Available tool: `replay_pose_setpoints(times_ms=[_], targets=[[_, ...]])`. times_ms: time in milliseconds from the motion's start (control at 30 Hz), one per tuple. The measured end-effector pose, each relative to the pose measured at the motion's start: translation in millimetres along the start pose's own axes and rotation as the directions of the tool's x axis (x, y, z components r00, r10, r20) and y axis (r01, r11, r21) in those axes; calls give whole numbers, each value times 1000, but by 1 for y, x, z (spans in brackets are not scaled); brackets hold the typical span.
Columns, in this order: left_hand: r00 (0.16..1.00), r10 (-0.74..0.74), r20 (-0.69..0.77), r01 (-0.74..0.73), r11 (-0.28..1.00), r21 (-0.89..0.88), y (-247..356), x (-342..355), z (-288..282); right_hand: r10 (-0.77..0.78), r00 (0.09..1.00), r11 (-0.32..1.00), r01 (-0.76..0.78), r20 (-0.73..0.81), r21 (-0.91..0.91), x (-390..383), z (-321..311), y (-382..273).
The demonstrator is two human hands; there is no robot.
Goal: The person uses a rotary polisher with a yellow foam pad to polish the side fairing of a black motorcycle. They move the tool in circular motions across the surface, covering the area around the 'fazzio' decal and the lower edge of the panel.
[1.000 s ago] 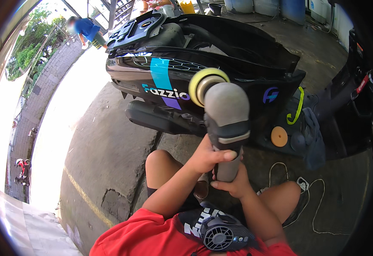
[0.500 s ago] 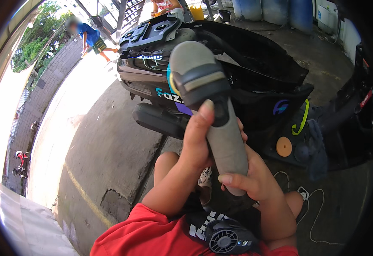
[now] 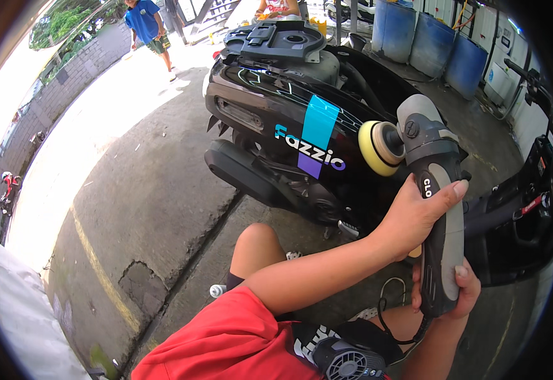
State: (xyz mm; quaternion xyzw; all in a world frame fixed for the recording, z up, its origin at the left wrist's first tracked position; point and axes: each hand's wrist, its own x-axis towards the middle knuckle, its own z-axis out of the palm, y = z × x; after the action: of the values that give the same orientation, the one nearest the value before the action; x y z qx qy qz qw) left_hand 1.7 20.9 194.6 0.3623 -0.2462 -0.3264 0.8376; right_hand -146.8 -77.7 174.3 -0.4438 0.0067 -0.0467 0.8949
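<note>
A grey-and-black handheld polisher [image 3: 438,209] stands tilted upright at the right, held in both hands. My left hand [image 3: 419,212] is wrapped round its body just below the head, thumb across the front. Around the rear end, near the cord, my right hand [image 3: 460,288] is closed. A yellow foam pad [image 3: 372,149] on the head faces left. It overlaps the black side panel of a scooter [image 3: 260,107] in view; whether they touch I cannot tell. Cyan and purple decals mark that panel.
Blue drums [image 3: 431,44] stand at the back right. Black scooter front parts [image 3: 523,221] are at the right. A small white bottle [image 3: 217,290] lies by my knee. A person in a blue shirt [image 3: 143,22] is at the far left; another person [image 3: 277,7] is behind the scooter.
The polisher has moved right and turned, so its yellow pad now shows at its left. Both hands have gone along with it. The view has shifted, and the person in blue appears farther right.
</note>
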Motion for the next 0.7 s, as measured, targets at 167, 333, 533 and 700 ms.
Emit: replay_pose_setpoints(times_ms=[167, 333, 533, 700], targets=[[995, 83, -63, -87, 994, -65, 35, 7, -17, 90, 992, 995, -86, 85, -57, 38, 26, -24], [977, 94, -192, -118, 986, -121, 91, 22, -58, 215, 973, 966, -201, 80, -163, 103, 81, -32], [944, 230, -234, -268, 953, -144, 150, 30, -96, 297, 946, 901, -234, 129, -365, 169, 132, -43], [945, 243, -219, -276, 952, -132, 136, 23, -93, 315, 946, 908, -276, 79, -315, 152, 131, -32]])
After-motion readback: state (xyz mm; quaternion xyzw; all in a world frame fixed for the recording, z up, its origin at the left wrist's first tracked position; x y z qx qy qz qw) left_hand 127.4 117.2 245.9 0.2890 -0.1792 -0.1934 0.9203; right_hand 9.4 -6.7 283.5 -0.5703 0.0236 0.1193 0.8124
